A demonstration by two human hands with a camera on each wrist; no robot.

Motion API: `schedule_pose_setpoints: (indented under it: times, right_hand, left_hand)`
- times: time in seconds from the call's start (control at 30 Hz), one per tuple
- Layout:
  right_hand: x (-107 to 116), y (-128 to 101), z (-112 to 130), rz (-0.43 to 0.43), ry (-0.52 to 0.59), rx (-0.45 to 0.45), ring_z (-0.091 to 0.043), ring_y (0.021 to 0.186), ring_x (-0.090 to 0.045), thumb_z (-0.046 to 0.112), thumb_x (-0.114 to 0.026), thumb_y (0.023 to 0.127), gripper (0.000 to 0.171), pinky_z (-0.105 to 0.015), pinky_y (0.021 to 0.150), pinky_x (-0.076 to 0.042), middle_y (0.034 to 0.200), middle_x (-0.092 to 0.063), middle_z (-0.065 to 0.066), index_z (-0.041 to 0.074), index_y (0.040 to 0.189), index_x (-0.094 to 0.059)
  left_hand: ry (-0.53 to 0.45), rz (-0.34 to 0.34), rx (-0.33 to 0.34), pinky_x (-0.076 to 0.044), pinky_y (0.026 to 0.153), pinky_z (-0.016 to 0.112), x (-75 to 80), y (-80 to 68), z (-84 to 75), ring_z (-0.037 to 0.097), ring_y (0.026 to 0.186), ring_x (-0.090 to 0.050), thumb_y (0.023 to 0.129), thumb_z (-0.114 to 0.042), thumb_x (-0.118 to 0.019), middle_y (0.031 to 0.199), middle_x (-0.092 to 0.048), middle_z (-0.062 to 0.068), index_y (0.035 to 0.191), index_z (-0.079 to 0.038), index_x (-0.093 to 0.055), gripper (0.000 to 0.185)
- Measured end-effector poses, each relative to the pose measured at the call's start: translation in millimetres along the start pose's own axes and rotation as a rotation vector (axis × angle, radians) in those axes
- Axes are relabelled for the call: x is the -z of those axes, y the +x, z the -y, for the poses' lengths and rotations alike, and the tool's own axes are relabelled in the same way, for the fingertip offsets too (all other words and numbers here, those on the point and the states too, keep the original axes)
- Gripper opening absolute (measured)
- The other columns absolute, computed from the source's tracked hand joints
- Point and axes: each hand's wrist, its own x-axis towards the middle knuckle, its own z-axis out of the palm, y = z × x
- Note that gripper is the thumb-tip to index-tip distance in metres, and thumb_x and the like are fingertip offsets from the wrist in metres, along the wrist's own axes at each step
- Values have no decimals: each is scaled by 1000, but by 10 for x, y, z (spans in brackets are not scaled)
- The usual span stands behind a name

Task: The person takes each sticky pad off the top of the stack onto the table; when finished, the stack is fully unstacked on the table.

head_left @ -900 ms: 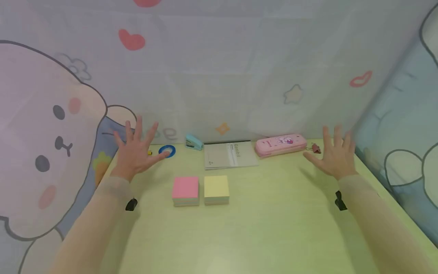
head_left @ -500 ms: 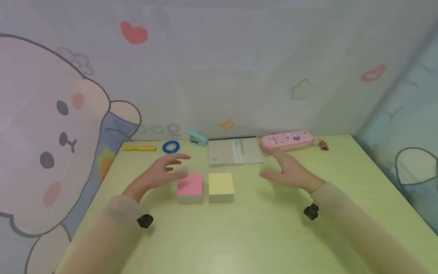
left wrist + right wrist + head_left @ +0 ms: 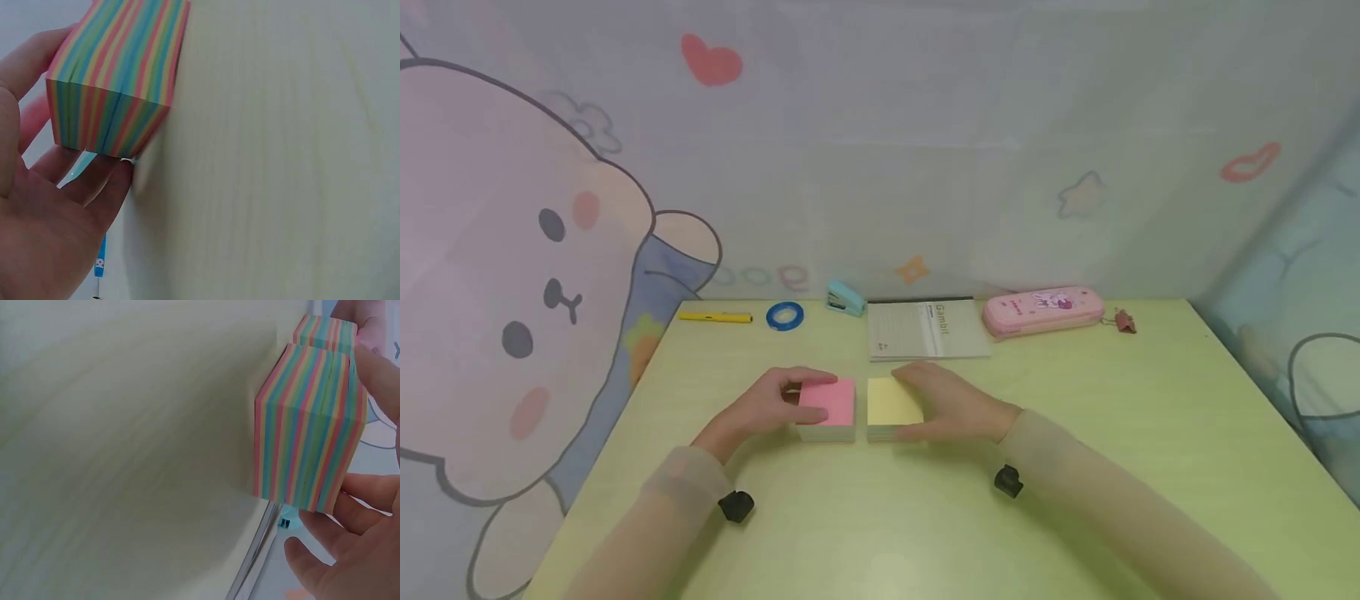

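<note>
A sticky-note block with a pink top (image 3: 838,402) and another with a yellow top (image 3: 891,402) stand side by side on the table. My left hand (image 3: 769,402) spreads around the left side of the pink block, thumb over its top and fingers along its back edge. At the yellow block's right side is my right hand (image 3: 958,404), its thumb by the front edge and fingers at the back corner. Striped coloured layers of the pink block (image 3: 119,62) fill the left wrist view beside bent fingers. In the right wrist view, the yellow block (image 3: 306,444) stands beside the relaxed fingers.
Along the table's back lie a yellow pen (image 3: 715,317), a roll of blue tape (image 3: 775,322), a light-blue stapler (image 3: 846,298), a notebook (image 3: 898,332), a pink pencil case (image 3: 1043,311) and a binder clip (image 3: 1124,322). A patterned cloth (image 3: 880,167) hangs behind.
From spread palms held wide apart, both hands have come down and inward to the two sticky-note blocks. The head view has shifted slightly. The blocks stay in place.
</note>
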Motion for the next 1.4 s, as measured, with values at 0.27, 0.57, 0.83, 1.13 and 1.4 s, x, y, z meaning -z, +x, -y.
schedule_pose_setpoints:
  times: [0.27,0.57,0.83,1.13,1.4]
  right_hand:
    - [-87,57,46,-8,-5,8,-31,140,-52,43,-86,87,91,-44,120,-40,151,-55,-17,-6,153,-46]
    - [-113,65,74,-13,-37,24,-31,141,-52,41,-85,87,90,-42,121,-39,151,-55,-17,-5,153,-45]
    - [-62,24,7,-74,-61,19,-28,134,-56,43,-84,87,88,-42,116,-44,149,-57,-13,-2,154,-46]
    - [265,-336,-185,-190,48,-70,-22,125,-58,42,-91,79,87,-46,106,-51,139,-59,-4,6,149,-56]
    - [294,-615,-474,-157,74,-152,-23,108,-59,31,-94,75,79,-42,91,-52,131,-63,-11,3,141,-62]
  left_hand:
    - [-16,-4,27,-56,94,31,-21,-50,56,25,112,-63,89,-20,-86,144,-62,11,142,-13,-67,56]
    - [-50,-6,26,-58,86,29,-28,-46,115,25,105,-65,89,-17,-86,140,-63,14,143,-11,-66,57]
    - [-47,-13,33,-58,87,29,-26,-11,82,26,105,-64,89,-18,-86,138,-65,13,143,-13,-66,57]
    - [-40,-21,0,-56,88,27,-39,18,73,24,105,-64,90,-15,-85,140,-64,13,143,-12,-66,57]
    - [-35,-18,-4,-56,87,26,-27,35,86,25,105,-62,90,-16,-85,140,-64,13,143,-13,-67,56]
